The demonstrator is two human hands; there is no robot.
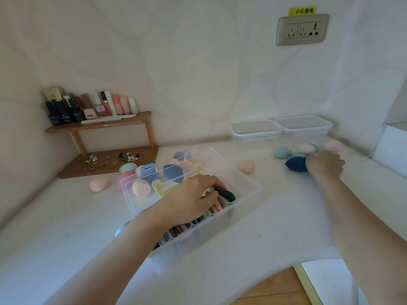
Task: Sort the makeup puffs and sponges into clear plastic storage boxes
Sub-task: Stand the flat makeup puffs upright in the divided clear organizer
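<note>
A clear plastic storage box [248, 183] with dividers sits mid-table, holding blue, pink and peach puffs and sponges. Inside its right end, my left hand [189, 199] pinches a dark green puff [226, 194] over the narrow front slots. Far to the right, my right hand [326, 165] grips a navy teardrop sponge [295, 164] on the table. Beside it lie a teal sponge [282, 152] and pale pink sponges [306, 148]. Loose peach sponges lie at the left [99, 184] and behind the box [246, 166].
Two shallow clear lidded boxes [256, 128] stand against the back wall. A small wooden shelf [99, 125] with cosmetic bottles stands at the back left, with jewellery on its base. A wall socket [302, 29] is above. The table edge runs at the lower right.
</note>
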